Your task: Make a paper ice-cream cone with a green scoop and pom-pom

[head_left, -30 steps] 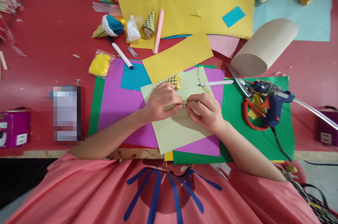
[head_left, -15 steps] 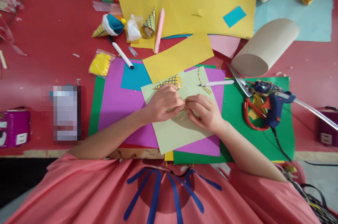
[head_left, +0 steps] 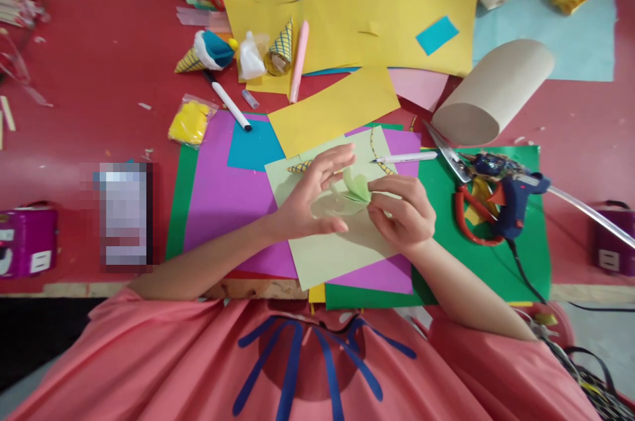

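My right hand (head_left: 404, 212) pinches a curled pale green paper piece (head_left: 358, 188) by its right end, its leaf-like strips fanning up and to the left. My left hand (head_left: 315, 192) is open just left of it, thumb and fingers spread apart. Both hands hover over a pale green sheet (head_left: 342, 255). A yellow paper cone with dark lines (head_left: 299, 167) lies partly hidden behind my left hand. Right of it on the sheet rest a white pen (head_left: 407, 157) and a thin curved strip of the same lined paper (head_left: 373, 140).
Scissors with red handles (head_left: 461, 216) and a blue glue gun (head_left: 518, 206) lie on green paper at the right. Behind them is a cardboard tube (head_left: 496, 93). A decorated cone (head_left: 208, 50), a marker (head_left: 231, 105) and a yellow clay packet (head_left: 191, 120) sit at the upper left.
My left hand has opened and come away from the fingers of my right hand. My right hand has shifted slightly right, and the curled green paper now shows in its pinch.
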`<control>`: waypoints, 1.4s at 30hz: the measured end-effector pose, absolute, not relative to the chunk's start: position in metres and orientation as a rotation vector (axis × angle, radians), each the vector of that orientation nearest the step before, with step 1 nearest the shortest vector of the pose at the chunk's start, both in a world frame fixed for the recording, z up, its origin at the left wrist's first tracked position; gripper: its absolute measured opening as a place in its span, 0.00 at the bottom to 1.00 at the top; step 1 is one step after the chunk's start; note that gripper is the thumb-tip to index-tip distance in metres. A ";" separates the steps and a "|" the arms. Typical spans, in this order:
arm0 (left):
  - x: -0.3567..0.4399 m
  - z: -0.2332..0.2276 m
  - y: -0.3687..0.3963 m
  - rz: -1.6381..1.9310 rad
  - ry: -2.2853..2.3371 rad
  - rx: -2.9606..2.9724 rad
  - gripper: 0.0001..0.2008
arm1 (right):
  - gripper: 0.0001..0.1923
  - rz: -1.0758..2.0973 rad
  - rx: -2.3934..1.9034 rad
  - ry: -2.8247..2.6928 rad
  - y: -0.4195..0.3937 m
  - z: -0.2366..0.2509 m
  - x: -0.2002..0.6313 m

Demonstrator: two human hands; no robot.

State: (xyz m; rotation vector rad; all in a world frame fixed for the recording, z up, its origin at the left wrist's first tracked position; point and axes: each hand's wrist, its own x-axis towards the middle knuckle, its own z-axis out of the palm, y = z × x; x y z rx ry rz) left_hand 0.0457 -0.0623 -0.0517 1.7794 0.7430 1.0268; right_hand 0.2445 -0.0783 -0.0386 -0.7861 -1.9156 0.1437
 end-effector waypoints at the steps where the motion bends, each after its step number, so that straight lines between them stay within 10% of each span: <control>1: 0.049 -0.048 -0.065 1.016 0.754 1.680 0.37 | 0.11 0.105 -0.788 -1.902 -0.079 -0.038 0.245; 42: 0.056 -0.026 -0.066 0.816 0.657 0.494 0.22 | 0.18 0.097 -0.903 -1.984 -0.075 -0.032 0.243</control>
